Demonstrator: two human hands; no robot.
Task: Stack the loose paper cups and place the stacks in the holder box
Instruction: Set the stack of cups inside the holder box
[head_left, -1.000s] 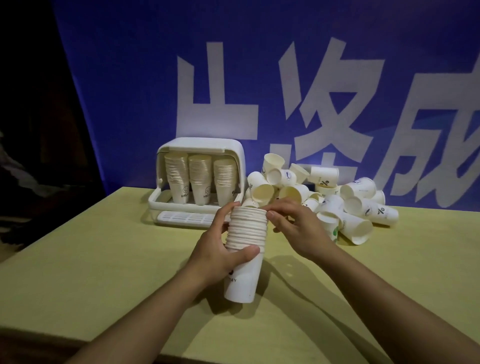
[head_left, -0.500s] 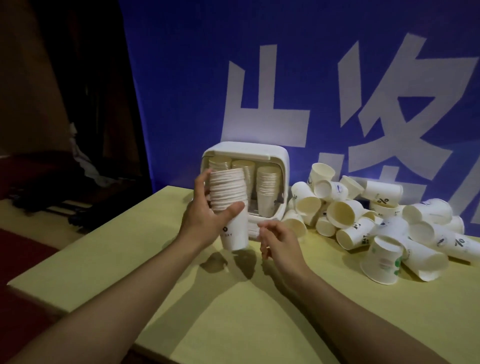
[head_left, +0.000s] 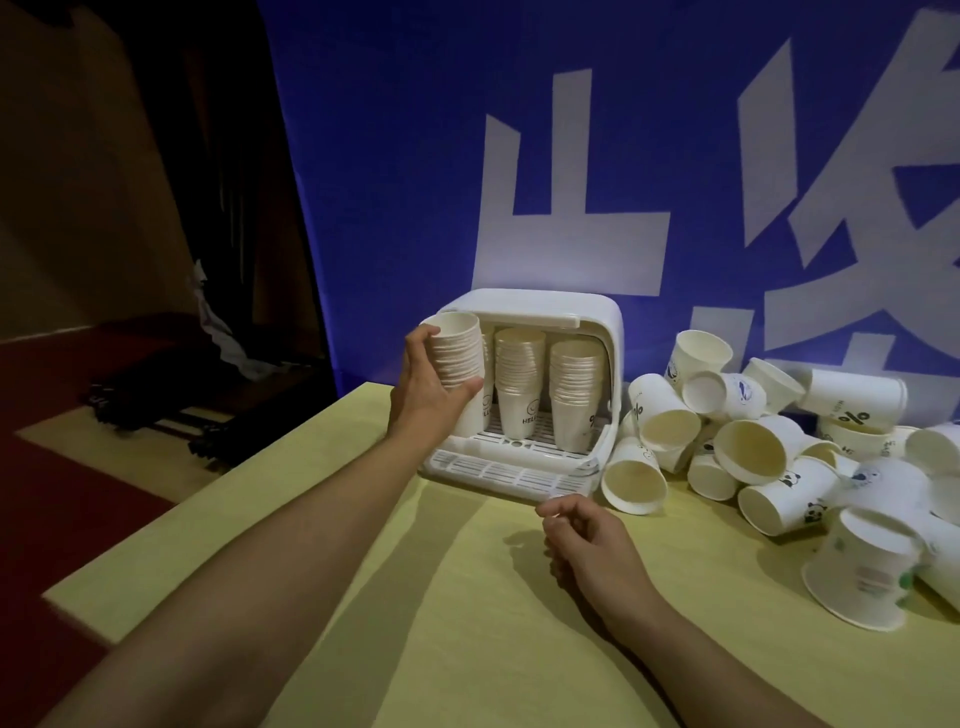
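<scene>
From the head view, the left hand holds a stack of paper cups upright at the left opening of the white holder box on the yellow worktop. The right hand hovers loosely curled, its grip holding nothing. Loose cups lie piled right of the box.

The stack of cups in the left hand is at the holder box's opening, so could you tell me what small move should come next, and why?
Probably ease the stack of cups inward and set it down on the holder box floor. The left hand holds it upright at the left side of the opening, beside two standing stacks, while the right hand is idle.
</scene>
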